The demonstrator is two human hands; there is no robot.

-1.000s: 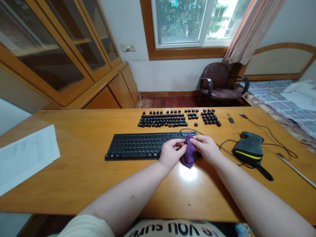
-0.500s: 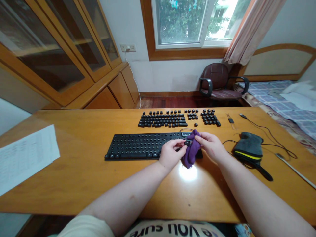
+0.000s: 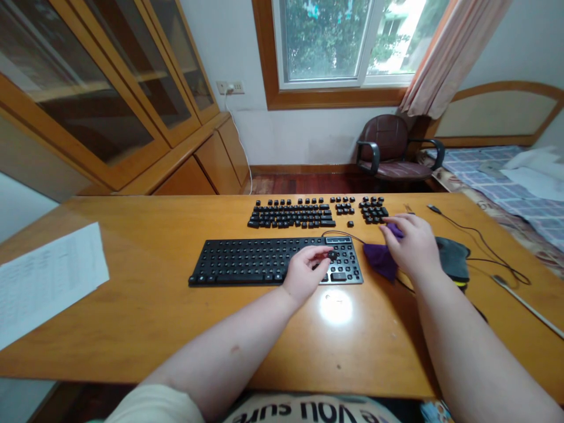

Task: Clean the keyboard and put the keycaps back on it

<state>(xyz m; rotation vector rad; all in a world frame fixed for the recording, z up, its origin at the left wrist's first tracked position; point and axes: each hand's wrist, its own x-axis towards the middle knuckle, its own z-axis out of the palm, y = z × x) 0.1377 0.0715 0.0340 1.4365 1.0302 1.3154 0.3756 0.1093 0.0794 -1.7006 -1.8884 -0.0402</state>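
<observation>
Over the right part of the black keyboard [image 3: 247, 258], my left hand [image 3: 308, 267] pinches a small black keycap [image 3: 332, 255] between thumb and fingertips. Most keys are off this keyboard, leaving bare switches; a few keys stay along its front row. To the right, my right hand [image 3: 412, 244] holds a purple cloth [image 3: 381, 260], which hangs down beside the keyboard's right end. Its fingertips reach the edge of the number-pad keycaps [image 3: 372, 211]; whether they touch one I cannot tell. More loose keycaps [image 3: 291, 214] lie in keyboard order behind the keyboard.
A grey pouch-like thing with yellow trim [image 3: 453, 258] lies partly behind my right arm. Near it are a black USB cable [image 3: 476, 224] and a thin white stick [image 3: 529, 305]. Printed papers [image 3: 53, 276] lie on the wooden desk [image 3: 145, 323] at left.
My right hand has moved away from the left, right and forward to the number-pad keycaps, carrying the purple cloth. My left hand stays put with the keycap, and the keyboard's right end is uncovered.
</observation>
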